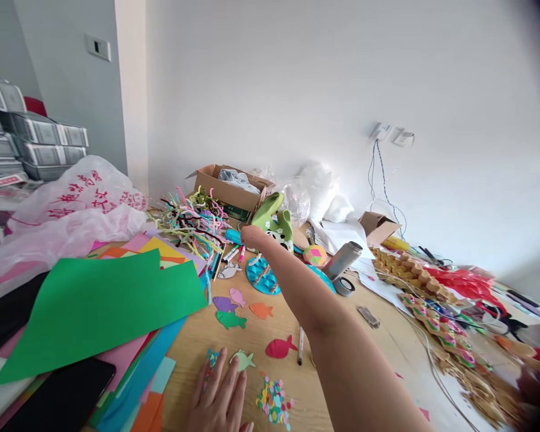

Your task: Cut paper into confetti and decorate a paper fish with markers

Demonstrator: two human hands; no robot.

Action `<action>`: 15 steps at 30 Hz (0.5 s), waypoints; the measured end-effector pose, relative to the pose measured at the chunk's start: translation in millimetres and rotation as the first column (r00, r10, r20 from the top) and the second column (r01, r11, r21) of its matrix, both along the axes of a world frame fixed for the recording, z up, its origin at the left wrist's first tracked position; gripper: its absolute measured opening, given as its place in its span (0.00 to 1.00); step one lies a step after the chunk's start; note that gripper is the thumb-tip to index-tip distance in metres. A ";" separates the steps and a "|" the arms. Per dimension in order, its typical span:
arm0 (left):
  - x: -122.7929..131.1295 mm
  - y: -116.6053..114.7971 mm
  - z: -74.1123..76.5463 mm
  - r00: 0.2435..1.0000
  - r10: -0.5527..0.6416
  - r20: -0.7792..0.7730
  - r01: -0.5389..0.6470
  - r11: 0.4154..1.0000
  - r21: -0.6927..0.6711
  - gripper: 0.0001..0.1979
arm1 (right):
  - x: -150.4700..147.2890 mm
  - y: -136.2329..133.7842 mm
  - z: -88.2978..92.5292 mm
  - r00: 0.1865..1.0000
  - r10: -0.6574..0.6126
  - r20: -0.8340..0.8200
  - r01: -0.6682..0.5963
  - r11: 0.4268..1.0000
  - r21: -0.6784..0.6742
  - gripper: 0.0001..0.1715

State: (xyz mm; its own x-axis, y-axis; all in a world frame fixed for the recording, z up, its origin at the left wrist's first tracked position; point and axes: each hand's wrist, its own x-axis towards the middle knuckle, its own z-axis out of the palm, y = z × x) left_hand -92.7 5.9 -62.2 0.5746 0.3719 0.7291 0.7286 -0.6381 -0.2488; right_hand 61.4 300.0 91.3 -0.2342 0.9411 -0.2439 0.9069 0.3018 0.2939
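Long reach across a seriously crowded craft table

Left hand (220,396) is spread flat up front, not gripping anything that I can see, fingers at the pale green paper fish (247,360) and a blue speckled piece (213,357). Confetti dots (274,403) lie nearby on the wooden tabletop (256,337). Looks like a fetching step: right hand (252,236) is way out by some green panda-print thing (270,207), fingers hidden, so can't tell its grip. Next move probably calls for careful fingers. Open cardboard box (220,189) behind, then pale wall (252,78).
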 end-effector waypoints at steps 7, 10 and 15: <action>1.6 6.9 -2.2 0.992 -0.075 0.100 0.070 0.996 0.050 0.23 | -12.5 8.1 -14.1 0.988 -0.155 0.023 0.156 0.984 -0.089 0.20; 2.6 8.2 -7.5 0.991 -0.089 0.103 0.085 0.995 0.044 0.23 | -15.1 11.2 -21.3 0.982 -0.191 0.000 0.190 0.978 -0.086 0.20; 9.7 -7.5 10.6 0.956 -0.063 0.286 0.085 0.994 -0.065 0.16 | -12.8 12.3 -33.8 0.970 -0.231 -0.071 0.225 0.971 -0.086 0.19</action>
State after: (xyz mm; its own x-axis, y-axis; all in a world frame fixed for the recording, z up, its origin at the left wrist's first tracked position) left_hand -82.9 -1.6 -51.5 0.3766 0.3965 0.8372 0.7121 -0.7020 0.0122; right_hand 48.6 312.4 57.5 -0.0375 0.9511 -0.3067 0.9740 0.1034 0.2015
